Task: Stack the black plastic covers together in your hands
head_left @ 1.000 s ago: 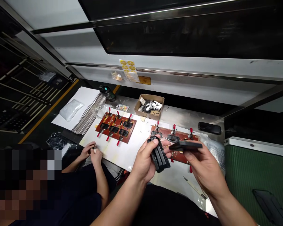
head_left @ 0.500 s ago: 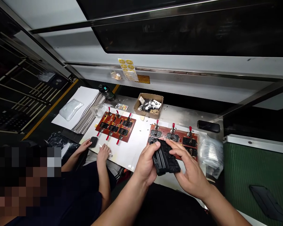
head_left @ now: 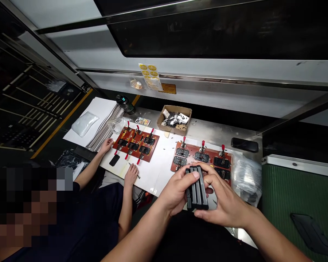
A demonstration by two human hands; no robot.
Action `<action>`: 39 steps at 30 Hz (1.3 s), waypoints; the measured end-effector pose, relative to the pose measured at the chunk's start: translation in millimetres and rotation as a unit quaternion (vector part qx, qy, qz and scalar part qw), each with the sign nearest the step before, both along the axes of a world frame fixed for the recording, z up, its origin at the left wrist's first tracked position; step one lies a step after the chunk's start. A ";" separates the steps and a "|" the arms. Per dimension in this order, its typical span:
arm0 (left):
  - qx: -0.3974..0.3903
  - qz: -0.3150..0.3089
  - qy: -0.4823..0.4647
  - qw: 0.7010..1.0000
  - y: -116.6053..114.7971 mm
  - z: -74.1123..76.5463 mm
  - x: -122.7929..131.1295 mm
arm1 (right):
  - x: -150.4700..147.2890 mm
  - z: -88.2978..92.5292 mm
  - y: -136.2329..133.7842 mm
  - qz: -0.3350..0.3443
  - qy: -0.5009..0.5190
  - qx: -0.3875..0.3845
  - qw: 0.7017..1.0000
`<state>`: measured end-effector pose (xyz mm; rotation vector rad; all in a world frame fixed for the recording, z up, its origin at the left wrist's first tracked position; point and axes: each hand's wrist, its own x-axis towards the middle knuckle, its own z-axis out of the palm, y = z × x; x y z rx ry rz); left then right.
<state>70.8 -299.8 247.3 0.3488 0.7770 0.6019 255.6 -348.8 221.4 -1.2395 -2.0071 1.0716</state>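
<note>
A small stack of black plastic covers (head_left: 198, 193) is held over the near edge of the bench, its edges turned up toward me. My left hand (head_left: 176, 191) is closed round its left side, thumb lying on top. My right hand (head_left: 224, 200) grips it from the right, with the fingers at the far end and the thumb at the near end. Just beyond my hands lies a red-brown fixture board (head_left: 190, 154) with red-handled toggle clamps and black parts set in it. My hands partly cover its near edge.
To the left, a co-worker's hands (head_left: 131, 175) are by a second fixture board (head_left: 153, 151) and a black cover (head_left: 114, 160). A cardboard box (head_left: 166, 128) of small parts stands behind. At the right are a phone (head_left: 244, 145), a bagged stack (head_left: 246, 174) and a green conveyor belt (head_left: 295, 193).
The black covers have been turned and squared together, edges now facing me. My right hand has closed round them. The co-worker's black cover now lies on the bench, released.
</note>
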 end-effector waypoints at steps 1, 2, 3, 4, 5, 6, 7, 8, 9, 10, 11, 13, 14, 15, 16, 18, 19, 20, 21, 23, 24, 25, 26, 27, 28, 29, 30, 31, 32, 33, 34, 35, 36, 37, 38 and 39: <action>-0.002 -0.003 -0.003 1.000 -0.8 -1.1 0.1 | -0.6 -2.1 -1.3 -0.008 0.012 0.007 1.000; -0.002 -0.007 -0.004 1.000 -1.6 -2.6 -0.6 | -0.8 -4.0 -2.7 -0.017 0.031 0.010 0.999; 0.001 -0.013 0.000 1.000 -2.3 -4.4 -2.1 | -0.6 -5.4 -3.9 -0.031 0.056 0.008 0.998; 0.011 -0.019 0.012 1.000 -2.9 -6.2 -4.8 | 0.2 -6.6 -5.2 -0.051 0.088 -0.002 0.995; 0.037 -0.022 0.035 0.998 -3.3 -7.7 -8.5 | 1.5 -7.5 -6.6 -0.080 0.124 -0.024 0.989; 0.086 -0.022 0.072 0.993 -3.6 -8.7 -13.2 | 2.9 -8.3 -8.2 -0.113 0.163 -0.061 0.978; 0.161 -0.022 0.123 0.979 -3.6 -8.8 -18.3 | 4.2 -9.4 -10.1 -0.146 0.205 -0.112 0.961; 0.257 -0.025 0.177 0.950 -3.4 -7.9 -23.2 | 5.1 -10.9 -12.4 -0.176 0.251 -0.171 0.936; 0.361 -0.032 0.222 0.905 -2.8 -5.9 -27.4 | 5.1 -12.8 -14.9 -0.197 0.298 -0.232 0.905; 0.460 -0.043 0.247 0.852 -2.0 -3.2 -30.4 | 4.2 -15.1 -17.6 -0.204 0.342 -0.292 0.870; 0.535 -0.060 0.252 0.804 -0.8 0.0 -31.9 | 2.3 -17.7 -20.4 -0.201 0.378 -0.337 0.838; 0.598 -0.101 0.220 0.764 2.0 6.4 -30.3 | -3.6 -22.3 -25.5 -0.183 0.425 -0.375 0.803; 0.599 -0.121 0.198 0.766 3.4 8.8 -28.0 | -6.9 -23.8 -27.4 -0.170 0.435 -0.378 0.799; 0.588 -0.142 0.183 0.775 4.7 10.3 -25.1 | -10.1 -24.4 -28.9 -0.160 0.441 -0.376 0.799; 0.572 -0.160 0.174 0.786 5.6 10.8 -22.1 | -13.0 -24.1 -29.8 -0.155 0.444 -0.372 0.800; 0.543 -0.176 0.163 0.805 6.3 9.7 -17.0 | -17.7 -21.0 -30.2 -0.158 0.451 -0.373 0.795; 0.530 -0.178 0.161 0.813 6.0 8.5 -15.2 | -19.6 -18.7 -29.8 -0.163 0.455 -0.378 0.790; 0.517 -0.177 0.163 0.822 5.4 7.2 -13.7 | -21.1 -16.3 -29.1 -0.168 0.459 -0.382 0.784; 0.506 -0.174 0.167 0.828 4.5 6.1 -12.6 | -22.5 -14.0 -28.3 -0.174 0.465 -0.387 0.777; 0.499 -0.172 0.180 0.830 2.7 4.8 -11.1 | -24.0 -11.1 -27.0 -0.183 0.470 -0.392 0.770; 0.500 -0.176 0.189 0.826 2.1 4.4 -10.4 | -23.8 -10.7 -26.7 -0.187 0.466 -0.392 0.771; 0.503 -0.178 0.199 0.822 1.7 3.9 -9.7 | -23.0 -10.8 -26.8 -0.189 0.460 -0.391 0.775; 0.504 -0.174 0.213 0.819 1.6 3.1 -9.0 | -21.5 -11.4 -27.2 -0.184 0.452 -0.394 0.779; 0.495 -0.162 0.229 0.822 1.8 2.1 -8.0 | -19.6 -12.0 -27.9 -0.169 0.442 -0.396 0.787; 0.469 -0.137 0.246 0.837 2.2 0.9 -6.6 | -17.5 -12.4 -28.8 -0.151 0.425 -0.393 0.802; 0.423 -0.096 0.257 0.864 2.5 -0.5 -4.8 | -15.8 -12.2 -29.5 -0.135 0.394 -0.378 0.827; 0.360 -0.040 0.258 0.896 2.8 -1.9 -2.5 | -15.0 -11.1 -29.9 -0.128 0.346 -0.347 0.863; 0.288 0.024 0.243 0.926 2.7 -2.9 0.5 | -15.4 -9.3 -29.7 -0.130 0.278 -0.299 0.904; 0.215 0.091 0.215 0.948 2.3 -3.4 4.2 | -17.3 -6.7 -28.8 -0.138 0.200 -0.237 0.941; 0.153 0.153 0.177 0.960 1.3 -3.1 8.3 | -20.4 -3.4 -27.0 -0.153 0.125 -0.168 0.966; 0.104 0.205 0.139 0.963 -0.2 -1.9 12.8 | -24.3 0.3 -24.4 -0.170 0.067 -0.100 0.978; 0.070 0.245 0.107 0.961 -2.2 0.3 17.3 | -28.5 4.0 -21.0 -0.184 0.031 -0.037 0.982; 0.046 0.272 0.080 0.958 -4.8 3.5 21.4 | -32.3 7.6 -17.0 -0.199 0.016 0.016 0.980; 0.032 0.291 0.059 0.954 -7.6 7.4 24.8 | -35.2 10.9 -12.6 -0.215 0.017 0.059 0.975; 0.025 0.301 0.040 0.952 -10.5 11.9 27.2 | -36.7 13.8 -8.2 -0.229 0.026 0.089 0.969; 0.025 0.306 0.023 0.951 -13.3 16.5 28.4 | -36.7 16.3 -4.2 -0.237 0.039 0.102 0.965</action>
